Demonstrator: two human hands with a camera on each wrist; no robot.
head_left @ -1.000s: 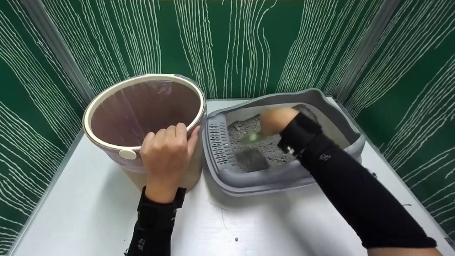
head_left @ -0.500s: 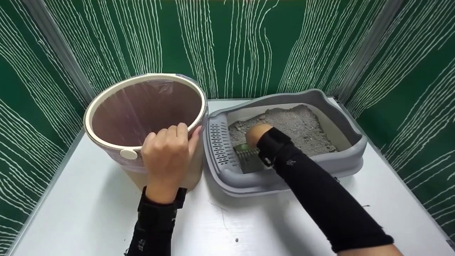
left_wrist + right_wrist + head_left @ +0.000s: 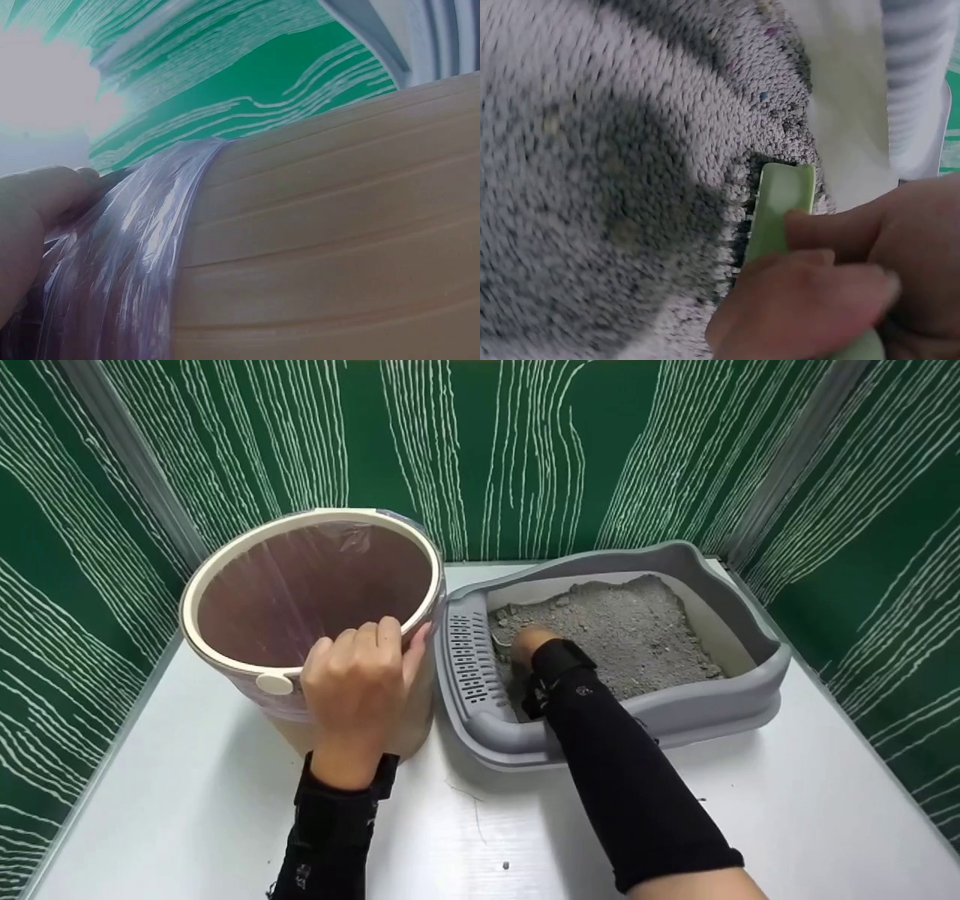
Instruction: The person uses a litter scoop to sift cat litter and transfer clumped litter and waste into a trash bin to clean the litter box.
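Observation:
My left hand grips the near right rim of a lined trash bin, fingers curled over the edge. In the left wrist view the thumb lies on the clear plastic liner folded down over the bin's tan ribbed wall. Low inside the grey litter box, near its left end, my right hand holds a litter scoop. The right wrist view shows this light green scoop in the grey cat litter, thumb and fingers round it. Most of the scoop is hidden in the head view.
A slotted grate forms the litter box's left end, close beside the bin. Both stand on a white table with a few crumbs. Green patterned panels enclose the back and sides.
My right hand has moved left and toward the near side of the litter box with the scoop, now deeper and mostly out of sight. The left hand keeps its grip on the bin rim.

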